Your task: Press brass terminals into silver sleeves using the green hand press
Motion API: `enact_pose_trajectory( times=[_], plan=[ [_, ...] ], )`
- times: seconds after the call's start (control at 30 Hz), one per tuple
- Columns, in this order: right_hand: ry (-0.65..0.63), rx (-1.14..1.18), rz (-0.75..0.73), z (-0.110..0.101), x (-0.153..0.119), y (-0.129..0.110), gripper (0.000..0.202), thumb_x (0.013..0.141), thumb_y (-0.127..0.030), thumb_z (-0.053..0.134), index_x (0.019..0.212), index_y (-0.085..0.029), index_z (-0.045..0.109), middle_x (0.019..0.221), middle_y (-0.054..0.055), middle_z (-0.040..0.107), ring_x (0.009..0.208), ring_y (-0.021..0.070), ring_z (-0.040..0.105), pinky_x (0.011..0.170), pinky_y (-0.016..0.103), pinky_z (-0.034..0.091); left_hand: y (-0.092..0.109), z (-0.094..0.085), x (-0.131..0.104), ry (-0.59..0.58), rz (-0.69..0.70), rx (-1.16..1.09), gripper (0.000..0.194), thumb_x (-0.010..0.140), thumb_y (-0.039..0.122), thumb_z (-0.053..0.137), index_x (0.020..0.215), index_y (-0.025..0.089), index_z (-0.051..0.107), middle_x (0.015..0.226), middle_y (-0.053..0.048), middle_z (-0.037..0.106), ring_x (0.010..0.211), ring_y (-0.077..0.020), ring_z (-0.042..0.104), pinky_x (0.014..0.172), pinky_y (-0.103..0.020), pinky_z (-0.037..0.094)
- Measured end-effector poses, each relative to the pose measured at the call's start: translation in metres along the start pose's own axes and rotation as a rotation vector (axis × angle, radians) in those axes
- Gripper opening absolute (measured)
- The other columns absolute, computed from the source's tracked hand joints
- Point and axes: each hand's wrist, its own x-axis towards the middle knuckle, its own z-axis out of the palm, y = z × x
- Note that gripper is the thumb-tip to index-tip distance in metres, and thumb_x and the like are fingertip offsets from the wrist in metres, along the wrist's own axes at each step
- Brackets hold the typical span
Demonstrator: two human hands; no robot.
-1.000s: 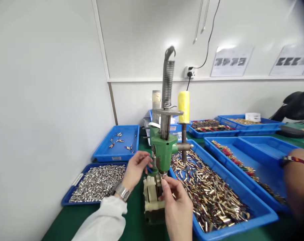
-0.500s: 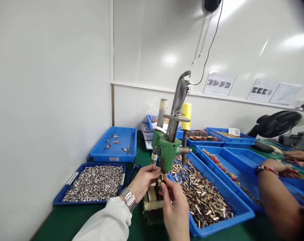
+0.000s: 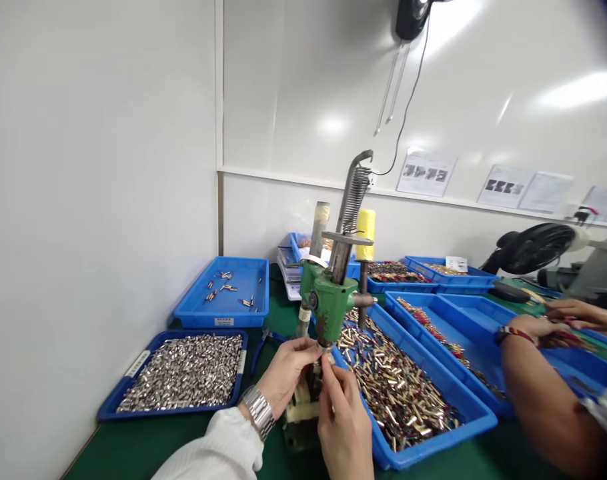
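A green hand press (image 3: 329,303) with a coil spring (image 3: 354,200) on top stands in front of me. Just under its ram, the fingertips of both my hands meet. My left hand (image 3: 286,373), wearing a metal watch (image 3: 258,411), pinches at the ram tip from the left. My right hand (image 3: 344,417) comes from below right, thumb and index finger closed together close to the ram. What small part they hold is hidden by the fingers. Right of the press, a blue tray (image 3: 436,448) is full of small brass-coloured cylinders (image 3: 401,383) with thin wires.
A tray of small silver pieces (image 3: 188,373) lies left, with a blue tray (image 3: 221,313) of a few brass parts behind it. Pliers (image 3: 263,347) lie beside them. On the right, a co-worker's arm (image 3: 543,373) reaches over more blue trays (image 3: 448,313), near a black fan (image 3: 536,248).
The view has shifted slightly, so everything sits a little further left. My right fingertips have moved up closer to the ram tip. My left hand stays at the press.
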Motion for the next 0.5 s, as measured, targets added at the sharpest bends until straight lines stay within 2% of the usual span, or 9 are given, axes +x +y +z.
enact_pose_trajectory(
  times=[0.23, 0.4, 0.5],
  plan=[
    [-0.028, 0.107, 0.004, -0.003, 0.002, 0.005, 0.049, 0.097, -0.009, 0.041, 0.142, -0.026, 0.049, 0.112, 0.012, 0.06, 0.1, 0.0182, 0.065, 0.081, 0.029, 0.059, -0.01, 0.004, -0.004, 0.119, 0.166, 0.127, 0.013, 0.076, 0.03, 0.073, 0.076, 0.017, 0.07, 0.078, -0.002, 0.063, 0.079, -0.0151, 0.056, 0.074, -0.024, 0.043],
    [-0.057, 0.097, 0.052, -0.004, 0.004, 0.0, 0.043, 0.098, -0.013, 0.04, 0.139, -0.024, 0.049, 0.111, 0.011, 0.062, 0.1, 0.0198, 0.067, 0.081, 0.032, 0.06, -0.018, 0.005, -0.01, 0.178, 0.238, 0.257, 0.019, 0.079, 0.037, 0.071, 0.082, 0.018, 0.069, 0.082, -0.003, 0.066, 0.08, -0.0162, 0.058, 0.075, -0.024, 0.046],
    [-0.084, 0.041, 0.029, -0.005, 0.001, -0.005, 0.044, 0.098, -0.013, 0.039, 0.14, -0.022, 0.045, 0.114, 0.012, 0.065, 0.104, 0.0225, 0.067, 0.082, 0.035, 0.061, -0.019, 0.008, -0.015, 0.196, 0.284, 0.365, 0.025, 0.083, 0.041, 0.066, 0.091, 0.018, 0.068, 0.082, -0.003, 0.067, 0.078, -0.0161, 0.059, 0.073, -0.024, 0.047]
  ],
)
